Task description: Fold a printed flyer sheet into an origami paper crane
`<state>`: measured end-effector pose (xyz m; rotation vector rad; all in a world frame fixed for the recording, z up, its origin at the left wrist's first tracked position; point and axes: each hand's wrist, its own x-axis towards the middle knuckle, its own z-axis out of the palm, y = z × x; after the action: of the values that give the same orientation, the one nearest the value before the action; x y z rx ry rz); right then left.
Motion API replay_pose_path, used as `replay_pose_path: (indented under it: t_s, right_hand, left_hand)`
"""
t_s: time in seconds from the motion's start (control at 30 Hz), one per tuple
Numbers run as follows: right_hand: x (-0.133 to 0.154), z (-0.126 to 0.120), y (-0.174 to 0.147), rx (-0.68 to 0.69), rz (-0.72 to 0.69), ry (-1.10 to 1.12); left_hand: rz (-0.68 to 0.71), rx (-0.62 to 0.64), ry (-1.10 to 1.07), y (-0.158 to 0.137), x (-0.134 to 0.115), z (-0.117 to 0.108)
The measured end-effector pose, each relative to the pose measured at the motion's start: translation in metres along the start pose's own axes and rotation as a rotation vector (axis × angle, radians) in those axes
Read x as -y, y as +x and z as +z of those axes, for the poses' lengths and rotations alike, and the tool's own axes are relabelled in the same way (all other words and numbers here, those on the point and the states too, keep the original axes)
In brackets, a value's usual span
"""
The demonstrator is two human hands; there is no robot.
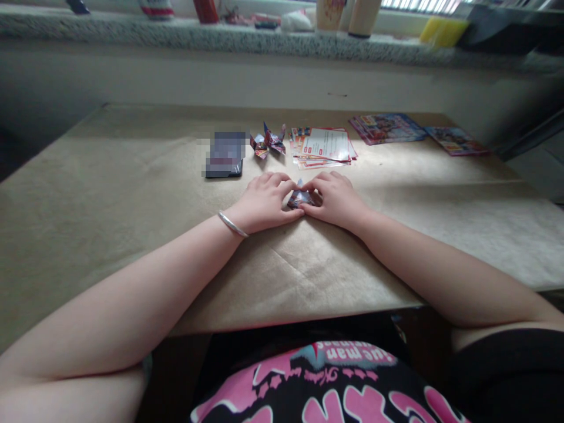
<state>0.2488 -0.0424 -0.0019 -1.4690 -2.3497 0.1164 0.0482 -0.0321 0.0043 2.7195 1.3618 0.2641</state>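
Both hands meet over a small folded piece of printed paper (301,198) on the table, dark and multicoloured with a pale tip pointing away from me. My left hand (268,200), with a silver bangle on its wrist, has curled fingers and thumb on the paper's left side. From the other side, my right hand (335,198) pinches it, index finger at the top and thumb at the near edge. The fingers partly cover the paper. Just beyond my left hand stand folded paper cranes (268,141) in similar printed paper.
A dark phone-like slab (225,155), partly blurred, lies left of the cranes. Right of them are a pile of printed sheets (325,145) and colourful booklets (388,127), with another booklet stack (456,141) farther right. Bottles and a yellow object (443,31) line the stone windowsill (189,33).
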Motion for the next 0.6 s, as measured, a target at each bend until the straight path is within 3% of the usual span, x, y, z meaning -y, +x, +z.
replay_pose_path:
  t_s: [0.37, 0.6]
  right_hand:
    - [-0.001, 0.002, -0.001, -0.014, -0.011, 0.005]
    - [-0.015, 0.003, 0.001, -0.157, -0.191, 0.104]
  left_hand:
    - [0.024, -0.003, -0.058, -0.004, 0.002, 0.004]
    - [0.114, -0.148, -0.139, 0.001, 0.014, 0.004]
